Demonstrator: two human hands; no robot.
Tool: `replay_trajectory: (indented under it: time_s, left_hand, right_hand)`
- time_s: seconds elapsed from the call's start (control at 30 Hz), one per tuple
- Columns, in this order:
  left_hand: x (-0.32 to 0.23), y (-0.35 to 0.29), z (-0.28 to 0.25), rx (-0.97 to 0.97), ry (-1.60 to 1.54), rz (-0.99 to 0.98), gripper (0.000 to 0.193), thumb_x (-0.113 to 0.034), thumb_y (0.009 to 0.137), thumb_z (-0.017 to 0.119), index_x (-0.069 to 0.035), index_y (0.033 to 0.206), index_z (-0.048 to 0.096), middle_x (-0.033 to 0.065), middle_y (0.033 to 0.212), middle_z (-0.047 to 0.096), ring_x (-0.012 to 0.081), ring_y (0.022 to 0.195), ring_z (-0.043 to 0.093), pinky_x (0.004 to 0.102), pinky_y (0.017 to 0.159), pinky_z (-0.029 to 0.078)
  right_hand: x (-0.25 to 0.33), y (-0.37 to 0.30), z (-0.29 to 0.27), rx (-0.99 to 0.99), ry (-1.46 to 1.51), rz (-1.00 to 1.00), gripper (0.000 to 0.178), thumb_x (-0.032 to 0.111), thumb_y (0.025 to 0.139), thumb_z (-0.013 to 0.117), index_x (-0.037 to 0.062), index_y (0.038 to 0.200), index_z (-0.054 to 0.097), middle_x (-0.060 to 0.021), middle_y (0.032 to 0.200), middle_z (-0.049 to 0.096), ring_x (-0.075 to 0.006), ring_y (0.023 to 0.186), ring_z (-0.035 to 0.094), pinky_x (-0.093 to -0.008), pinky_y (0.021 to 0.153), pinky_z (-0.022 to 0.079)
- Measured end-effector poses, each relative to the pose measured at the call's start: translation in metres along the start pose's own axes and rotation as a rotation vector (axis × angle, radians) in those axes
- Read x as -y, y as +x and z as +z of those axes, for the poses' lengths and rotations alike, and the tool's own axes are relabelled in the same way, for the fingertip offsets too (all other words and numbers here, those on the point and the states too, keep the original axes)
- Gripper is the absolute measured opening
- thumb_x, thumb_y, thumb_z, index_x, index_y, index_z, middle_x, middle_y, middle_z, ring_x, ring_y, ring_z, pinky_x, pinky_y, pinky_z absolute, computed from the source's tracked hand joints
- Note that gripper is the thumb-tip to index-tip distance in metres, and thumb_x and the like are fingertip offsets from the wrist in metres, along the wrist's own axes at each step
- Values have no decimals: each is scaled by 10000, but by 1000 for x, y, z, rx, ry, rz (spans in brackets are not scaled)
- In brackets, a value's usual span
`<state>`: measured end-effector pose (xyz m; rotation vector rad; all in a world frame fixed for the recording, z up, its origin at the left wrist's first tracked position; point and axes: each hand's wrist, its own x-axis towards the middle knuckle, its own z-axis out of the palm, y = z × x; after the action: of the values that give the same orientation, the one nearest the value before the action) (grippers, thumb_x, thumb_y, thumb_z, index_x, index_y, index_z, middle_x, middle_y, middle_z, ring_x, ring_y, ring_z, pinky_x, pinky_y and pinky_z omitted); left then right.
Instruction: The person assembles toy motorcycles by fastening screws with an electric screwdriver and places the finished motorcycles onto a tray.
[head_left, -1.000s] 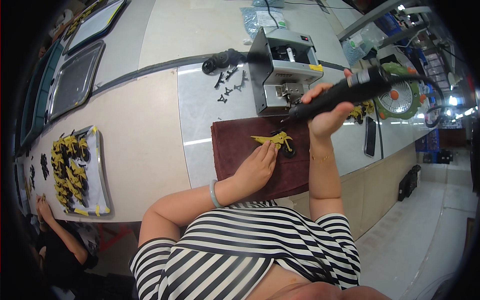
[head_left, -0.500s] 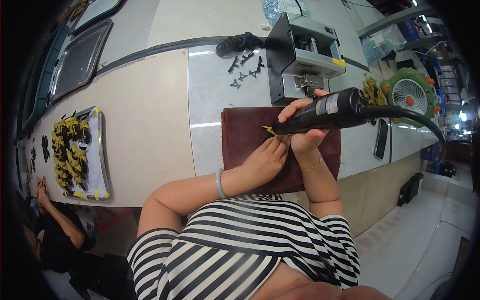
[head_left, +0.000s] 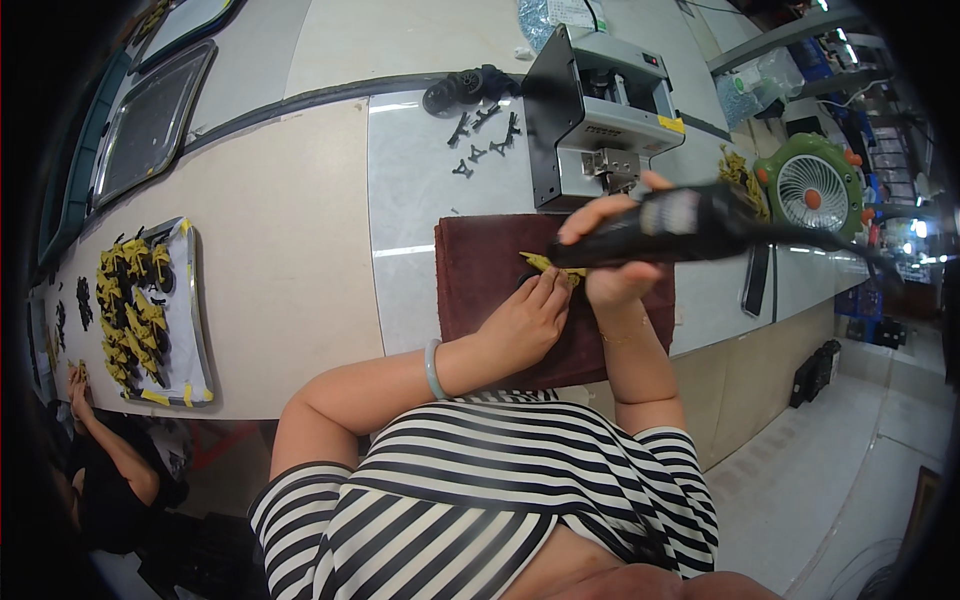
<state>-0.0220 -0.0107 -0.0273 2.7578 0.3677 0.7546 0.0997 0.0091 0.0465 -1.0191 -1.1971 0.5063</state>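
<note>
My right hand (head_left: 620,285) is wrapped round a black electric screwdriver (head_left: 650,228), blurred by motion and held almost level, its cable trailing off to the right. Its front end is close above a small yellow part (head_left: 537,261), which looks like a toy vehicle body; whether they touch I cannot tell. My left hand (head_left: 528,318) pinches this yellow part down on a folded maroon cloth (head_left: 465,275). Something dark shows beside the part, mostly hidden by my fingers.
Behind the cloth stands a grey-black machine (head_left: 615,135), with small black parts (head_left: 485,128) and wheels (head_left: 455,92) to its left. Right are a phone (head_left: 757,280) and green fan (head_left: 812,187). A tray (head_left: 205,340) of yellow-black toys lies left, near another person's hands (head_left: 80,392).
The screwdriver has swung slightly to the right and become blurred, uncovering more of the yellow part. My left hand keeps its pinch. The whole view has shifted slightly.
</note>
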Motion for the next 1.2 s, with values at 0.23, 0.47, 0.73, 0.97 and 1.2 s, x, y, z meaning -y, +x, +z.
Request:
replay_trajectory:
  time_s: [0.23,0.47,0.73,0.97,1.2]
  left_hand:
    - [0,1,1,27,75,24,431,-107,706,503,115,1074,540,207,1094,523,322,1096,486,357,897,425]
    - [11,5,-4,-44,-61,-35,384,-86,631,581,15,1001,606,125,1052,535,276,1045,494,357,886,367]
    - [42,11,-6,-1,-432,-249,507,-101,541,709,-110,1015,531,61,974,473,242,979,468,389,900,306]
    - [43,12,-6,-51,-404,-240,430,-124,545,726,-87,943,566,45,904,474,223,887,478,377,855,348]
    - [38,11,0,-114,-378,-261,373,-107,546,724,-96,892,586,31,881,478,212,872,478,369,829,353]
  right_hand:
    - [14,62,-49,-342,-254,-318,911,768,737,336,78,1314,190,-113,689,524,-187,513,523,-307,514,479]
    - [9,64,-50,-236,-231,-203,882,707,806,301,-35,1276,217,-112,643,527,-159,499,536,-251,530,462]
    - [29,-19,-25,-181,141,-37,936,753,731,359,59,1317,129,-122,716,524,-190,540,540,-309,536,492]
    - [15,-40,-7,-81,87,24,961,751,705,417,73,1313,108,-127,730,514,-210,551,539,-343,557,501]
    - [-4,-48,-10,66,118,12,893,720,696,477,70,1233,185,-132,768,521,-228,596,550,-353,599,497]
